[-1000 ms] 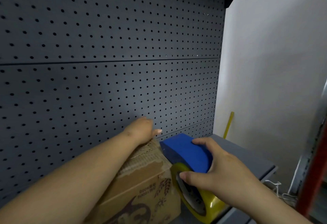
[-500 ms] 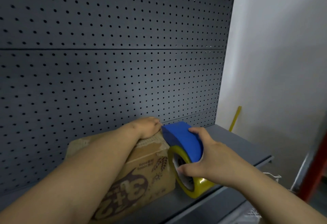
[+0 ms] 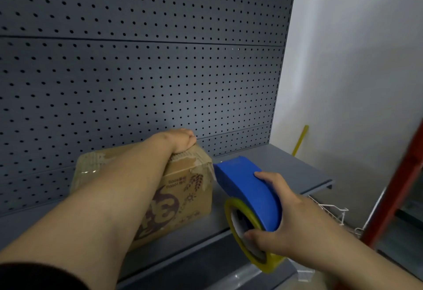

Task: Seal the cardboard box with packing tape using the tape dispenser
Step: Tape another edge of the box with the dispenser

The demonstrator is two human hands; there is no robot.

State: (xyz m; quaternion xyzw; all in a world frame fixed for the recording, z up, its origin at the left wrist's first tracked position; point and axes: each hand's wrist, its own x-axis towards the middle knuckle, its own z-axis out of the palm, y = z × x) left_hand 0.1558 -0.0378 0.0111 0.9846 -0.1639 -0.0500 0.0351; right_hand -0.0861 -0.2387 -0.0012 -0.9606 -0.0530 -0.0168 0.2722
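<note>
A brown cardboard box (image 3: 183,193) with dark printed graphics sits on a grey metal shelf (image 3: 263,163). My left hand (image 3: 182,139) presses down on the box's far top edge, fingers curled over it, my forearm lying across the top. My right hand (image 3: 278,223) grips a blue tape dispenser (image 3: 249,189) with a yellowish tape roll (image 3: 242,232). The dispenser's front tip meets the box's right upper corner, where clear tape shows on the cardboard.
A grey pegboard panel (image 3: 137,72) rises behind the shelf. A white wall (image 3: 354,72) stands to the right, with a yellow stick (image 3: 300,139) leaning on it. A red upright (image 3: 396,189) and white wire racks (image 3: 332,212) sit at lower right.
My right hand has drawn the dispenser down and away from the box's top to its right side. The view has tilted downward, showing more of the box and shelf.
</note>
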